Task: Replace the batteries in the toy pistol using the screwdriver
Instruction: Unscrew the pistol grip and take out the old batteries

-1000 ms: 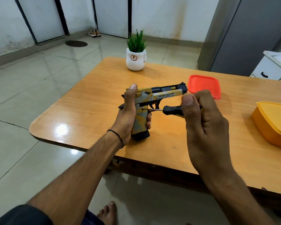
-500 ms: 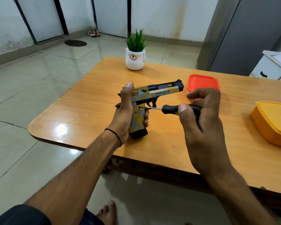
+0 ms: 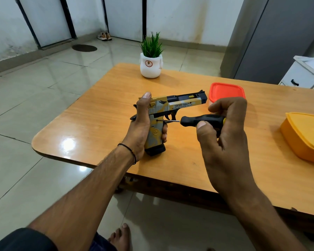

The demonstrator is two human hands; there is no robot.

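Toy pistol point(image 3: 172, 105): standing butt-down on wooden table point(image 3: 98, 124), left hand point(image 3: 141, 124) clasping its grip. Screwdriver point(image 3: 198, 121): right hand point(image 3: 225, 127) pinching its handle, thumb now shifting underneath, tip staying at the grip screw; loosening is likely proceeding.

desk point(image 3: 91, 127): wood-look top, orange-brown, smooth, with a soft sheen and a bright glare patch
toy pistol point(image 3: 178, 104): plastic by its look, matt grey and yellow paint, black slide end slightly shiny
screwdriver point(image 3: 198, 121): thin bare metal shaft, black handle with a dull gloss, yellow end
red lid point(image 3: 227, 90): smooth plastic, satin
orange box point(image 3: 304, 134): smooth plastic, faint sheen
plant pot point(image 3: 150, 67): glossy white, ceramic-like
floor point(image 3: 34, 87): polished tiles, reflective
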